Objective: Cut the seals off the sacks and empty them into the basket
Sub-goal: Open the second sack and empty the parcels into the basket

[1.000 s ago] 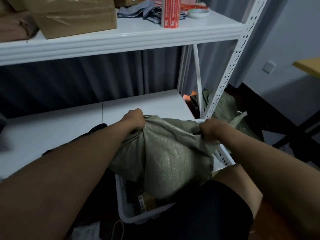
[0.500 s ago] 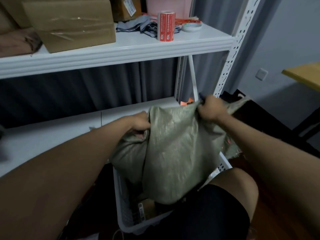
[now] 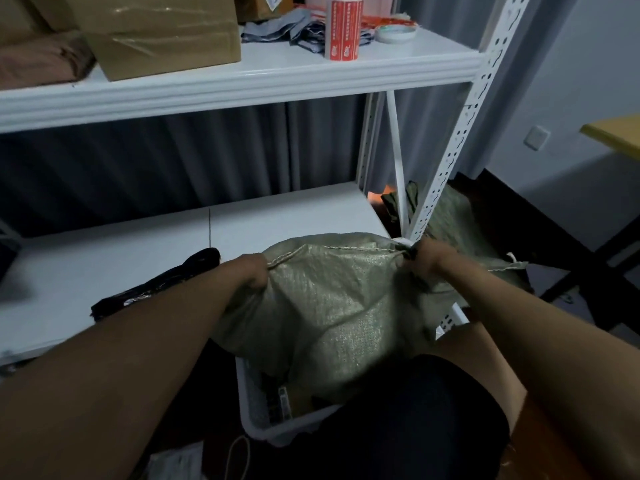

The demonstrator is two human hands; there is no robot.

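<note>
I hold the green woven sack up by its stitched hem over the white basket, its lower end hanging down inside. My left hand is curled tight on the hem's left corner and my right hand is clenched on the right corner, which half a second ago it held lifted well above the left; it has dropped back level now, and the sack hangs broad and slack between my fists. I judge this a shake to work the last contents out, with the emptying nearly done for this sack.

In the basket below, a brown parcel shows a white label with a barcode; its print is too small to read. On the lower shelf lies a black plastic bag, just beside my left forearm. Behind the rack post another green sack slumps on the floor, seemingly waiting its turn. On the upper shelf stand a taped cardboard box, a red roll of labels with white lettering I cannot make out, and a roll of tape.
</note>
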